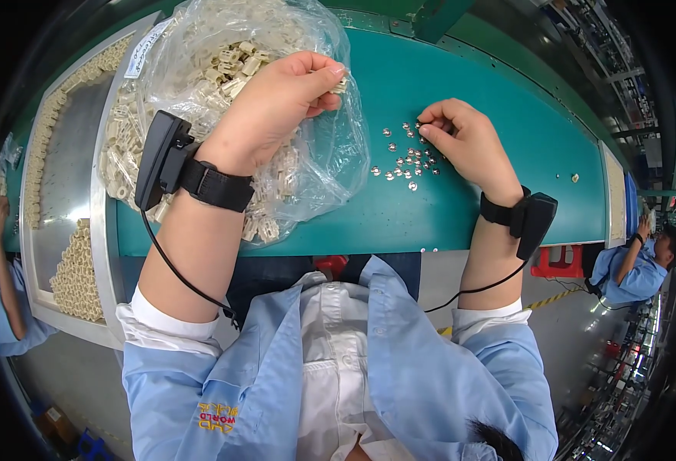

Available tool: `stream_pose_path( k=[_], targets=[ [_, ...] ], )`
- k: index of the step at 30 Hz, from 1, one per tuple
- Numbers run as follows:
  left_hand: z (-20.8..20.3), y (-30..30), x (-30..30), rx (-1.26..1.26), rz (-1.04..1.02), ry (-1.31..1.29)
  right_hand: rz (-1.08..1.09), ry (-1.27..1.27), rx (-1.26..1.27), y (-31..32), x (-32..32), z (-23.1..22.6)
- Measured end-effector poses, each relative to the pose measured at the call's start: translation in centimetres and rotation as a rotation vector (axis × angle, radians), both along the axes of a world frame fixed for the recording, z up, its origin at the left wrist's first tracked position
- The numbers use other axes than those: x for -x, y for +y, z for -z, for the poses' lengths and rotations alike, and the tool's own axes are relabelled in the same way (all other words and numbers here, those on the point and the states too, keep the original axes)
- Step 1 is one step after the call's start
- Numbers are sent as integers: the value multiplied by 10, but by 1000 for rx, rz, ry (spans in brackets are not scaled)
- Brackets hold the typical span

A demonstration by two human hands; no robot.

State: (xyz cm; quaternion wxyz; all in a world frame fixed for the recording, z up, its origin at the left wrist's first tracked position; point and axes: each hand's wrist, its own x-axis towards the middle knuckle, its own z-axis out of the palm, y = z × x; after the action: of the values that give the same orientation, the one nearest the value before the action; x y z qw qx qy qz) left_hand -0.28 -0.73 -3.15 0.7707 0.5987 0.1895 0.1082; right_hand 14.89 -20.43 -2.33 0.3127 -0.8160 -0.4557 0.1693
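My left hand (299,91) is closed, its thumb and fingers pinching a small cream plastic part (341,84) over the right edge of a clear plastic bag (330,165). That bag lies wide open and holds a heap of similar cream plastic parts (230,69). To the right, my right hand (461,134) reaches down to a scatter of small shiny metal pieces (411,161) on the green tabletop (399,84). Its thumb and forefinger close at the tip on one small metal piece (421,125), partly hidden by the fingers.
Left of the bag stands a metal-framed tray (111,192) with cream parts lined up along its edge and stacked in a corner. A red stool (557,261) is beyond the table at right. Co-workers sit at the far left and far right (630,261).
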Motion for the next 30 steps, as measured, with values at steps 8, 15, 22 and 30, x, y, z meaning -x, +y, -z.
stream_pose_path(
  k=[8,15,22,30],
  targets=[
    [-5,-5,1,-61,-17,15,-27,-144,71,4,6,0],
    [-4,-7,1,-100,-3,-9,-141,-335,21,5,6,4],
    [-4,-9,2,-93,16,-17,-47,-70,-48,-4,-4,-4],
    [-5,-9,0,-133,35,-13,-88,-166,-36,-1,4,1]
  ],
)
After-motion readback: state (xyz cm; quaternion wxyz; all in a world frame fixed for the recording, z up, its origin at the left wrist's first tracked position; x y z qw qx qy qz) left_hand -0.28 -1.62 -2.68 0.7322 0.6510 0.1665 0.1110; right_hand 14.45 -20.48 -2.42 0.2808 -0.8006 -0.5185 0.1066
